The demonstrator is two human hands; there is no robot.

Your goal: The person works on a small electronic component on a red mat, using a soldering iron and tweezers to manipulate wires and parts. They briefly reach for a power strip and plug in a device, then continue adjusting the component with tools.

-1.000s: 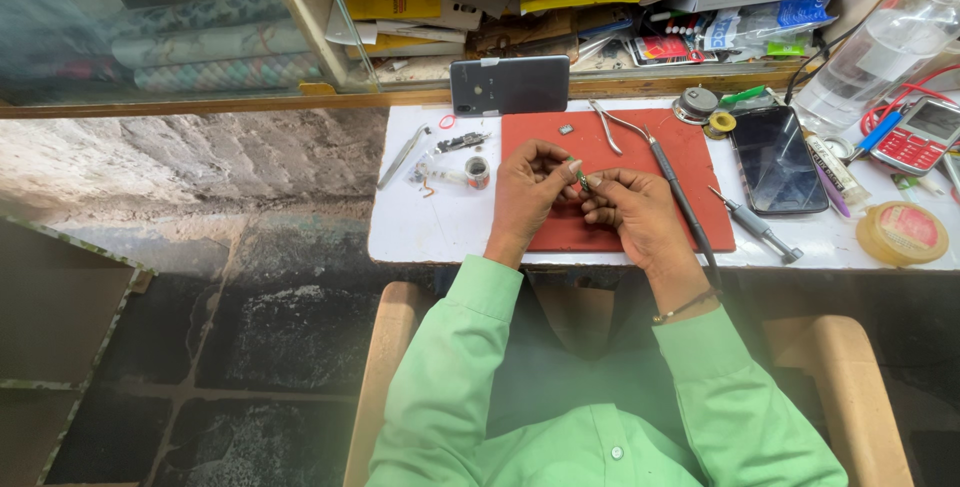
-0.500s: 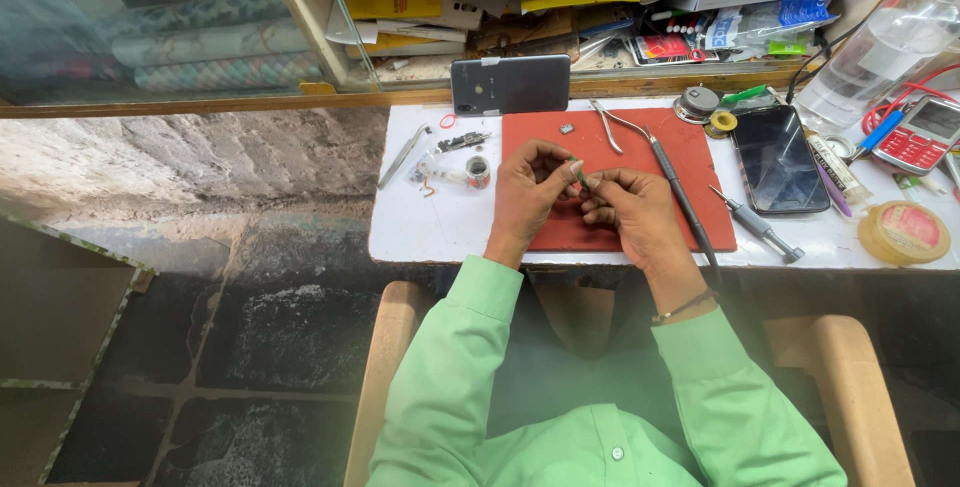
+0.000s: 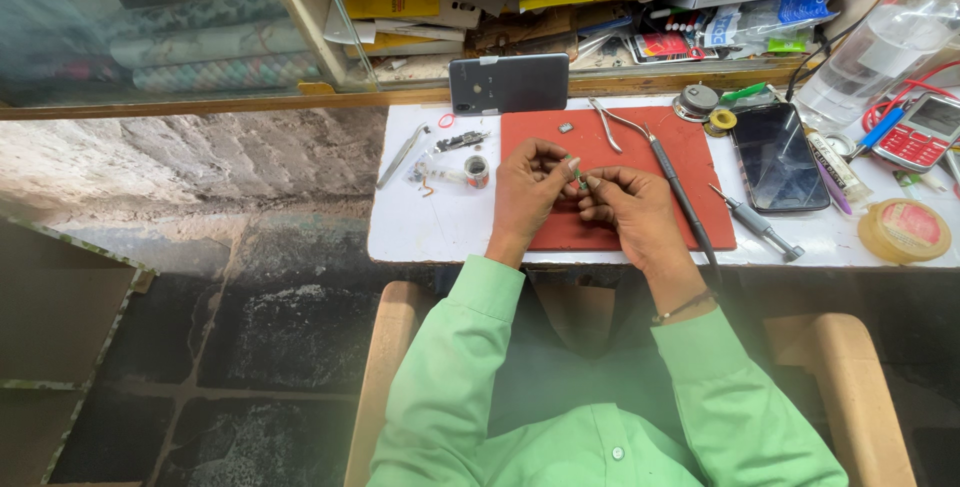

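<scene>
**White bench, red mat: small part between both hands**

White bench (image 3: 440, 237) with red mat (image 3: 700, 162) at centre. Left hand (image 3: 530, 187) and right hand (image 3: 630, 209) meet over the mat, fingertips pinched on a tiny greenish part (image 3: 580, 183); too small to identify. Work appears mid-way: tweezers (image 3: 612, 125) and iron (image 3: 680, 192) lie unused just right, one chip (image 3: 565, 128) far on the mat. Grey phone (image 3: 508, 83) stands at the far edge; black phone (image 3: 778, 157) lies right. Far shelf (image 3: 560, 7) holds papers and packets.
</scene>
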